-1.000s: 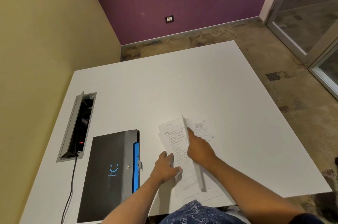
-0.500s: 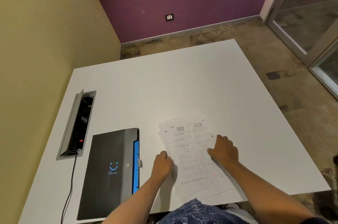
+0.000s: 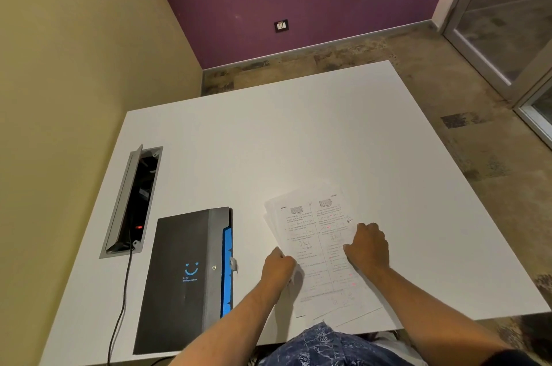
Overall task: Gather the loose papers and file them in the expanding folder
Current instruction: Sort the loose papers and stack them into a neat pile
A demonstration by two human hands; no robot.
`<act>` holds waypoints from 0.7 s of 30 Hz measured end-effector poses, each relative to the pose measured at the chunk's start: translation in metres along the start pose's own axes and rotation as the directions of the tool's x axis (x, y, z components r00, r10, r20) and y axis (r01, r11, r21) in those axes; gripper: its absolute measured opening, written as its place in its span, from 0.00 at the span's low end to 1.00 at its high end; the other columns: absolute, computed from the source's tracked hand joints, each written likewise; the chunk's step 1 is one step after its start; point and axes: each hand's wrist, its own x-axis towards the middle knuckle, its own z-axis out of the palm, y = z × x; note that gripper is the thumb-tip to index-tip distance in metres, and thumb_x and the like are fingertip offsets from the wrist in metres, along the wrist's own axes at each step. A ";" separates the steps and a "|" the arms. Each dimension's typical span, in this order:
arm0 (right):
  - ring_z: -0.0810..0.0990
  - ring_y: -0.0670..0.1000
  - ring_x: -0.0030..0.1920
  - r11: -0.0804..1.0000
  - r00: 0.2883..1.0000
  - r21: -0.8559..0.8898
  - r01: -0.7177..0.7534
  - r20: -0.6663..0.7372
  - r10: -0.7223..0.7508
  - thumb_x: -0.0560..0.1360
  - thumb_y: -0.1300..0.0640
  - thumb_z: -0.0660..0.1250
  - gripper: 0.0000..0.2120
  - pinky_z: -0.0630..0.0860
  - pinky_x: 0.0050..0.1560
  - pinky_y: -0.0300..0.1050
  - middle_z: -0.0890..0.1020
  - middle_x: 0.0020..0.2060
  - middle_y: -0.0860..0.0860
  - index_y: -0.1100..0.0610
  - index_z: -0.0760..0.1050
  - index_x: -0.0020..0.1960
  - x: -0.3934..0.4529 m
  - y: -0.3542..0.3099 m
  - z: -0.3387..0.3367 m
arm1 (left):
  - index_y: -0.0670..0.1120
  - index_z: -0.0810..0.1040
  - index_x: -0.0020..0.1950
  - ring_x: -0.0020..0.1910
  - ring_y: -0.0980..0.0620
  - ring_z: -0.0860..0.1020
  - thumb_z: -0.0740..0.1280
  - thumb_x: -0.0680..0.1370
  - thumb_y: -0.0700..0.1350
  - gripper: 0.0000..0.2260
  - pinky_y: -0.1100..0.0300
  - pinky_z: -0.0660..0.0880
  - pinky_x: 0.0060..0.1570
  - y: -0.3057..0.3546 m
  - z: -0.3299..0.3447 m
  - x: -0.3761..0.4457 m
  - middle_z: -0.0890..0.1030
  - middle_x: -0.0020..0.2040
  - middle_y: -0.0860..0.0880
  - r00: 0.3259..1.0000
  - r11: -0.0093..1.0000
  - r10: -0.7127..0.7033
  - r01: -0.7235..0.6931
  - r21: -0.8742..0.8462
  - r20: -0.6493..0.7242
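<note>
Head view, and it's the only one you've got here. Your stack of papers (image 3: 321,249) sits low and a bit right of center in the frame, on the white tabletop (image 3: 298,138), fanned slightly so a few sheet edges peek out along the top left and the bottom. The top sheet is printed in two columns with small diagrams and some red marks. The stack's near edge hangs just over the tabletop's front edge, right above your blue patterned clothing at the bottom of the frame.

Your left hand (image 3: 277,268) is curled at the stack's left edge, fingers closed around the edge of the sheets, so its grip looks pinched shut on the papers. Your right hand (image 3: 369,247) rests on top of the stack, right of its middle, fingers bent and pressing down, not wrapped around anything.

The expanding folder (image 3: 186,276) lies flat in the lower left of the frame, just beside your left forearm and clear of the papers. It's dark grey with a blue smiley logo, and its blue pocket edges show along the right side with a small clasp tab sticking out toward the papers.

Further left, an open cable box (image 3: 133,201) is sunk into the tabletop with a small red light inside, and a black cable (image 3: 121,306) runs from it down toward the bottom of the frame.
</note>
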 end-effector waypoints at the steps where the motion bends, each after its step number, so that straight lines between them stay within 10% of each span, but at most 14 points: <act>1: 0.78 0.56 0.56 0.999 1.000 -0.046 0.011 -0.013 -0.011 0.71 0.52 0.72 0.20 0.78 0.55 0.47 0.78 0.58 0.56 0.59 0.74 0.60 -0.003 -0.002 0.003 | 0.46 0.72 0.44 0.44 0.51 0.76 0.64 0.79 0.38 0.06 0.57 0.76 0.41 -0.003 0.001 -0.001 0.78 0.46 0.48 1.000 0.999 0.025 -0.024 -0.027 0.015; 8: 0.77 0.57 0.59 0.980 0.996 -0.199 0.018 -0.076 -0.034 0.70 0.47 0.71 0.33 0.76 0.59 0.48 0.78 0.61 0.57 0.63 0.67 0.69 -0.011 -0.016 0.015 | 0.55 0.77 0.60 0.60 0.53 0.78 0.64 0.71 0.38 0.20 0.54 0.76 0.63 -0.007 0.007 -0.005 0.81 0.58 0.58 0.967 0.986 0.148 -0.161 0.044 0.205; 11: 0.79 0.58 0.56 0.997 0.997 -0.045 -0.065 -0.036 0.063 0.68 0.48 0.73 0.27 0.78 0.57 0.50 0.80 0.57 0.57 0.61 0.71 0.61 0.002 -0.014 0.005 | 0.55 0.69 0.41 0.55 0.51 0.72 0.63 0.75 0.35 0.14 0.64 0.69 0.46 -0.006 0.008 -0.006 0.72 0.46 0.59 0.968 0.981 0.107 -0.140 0.134 0.227; 21: 0.87 0.57 0.44 0.742 0.920 0.602 -0.294 0.389 0.048 0.60 0.54 0.84 0.22 0.84 0.53 0.55 0.88 0.43 0.55 0.62 0.83 0.49 0.032 0.015 -0.013 | 0.48 0.63 0.38 0.43 0.54 0.68 0.62 0.75 0.34 0.12 0.60 0.59 0.38 -0.009 0.010 0.000 0.69 0.48 0.49 0.969 0.970 0.106 -0.151 0.190 0.225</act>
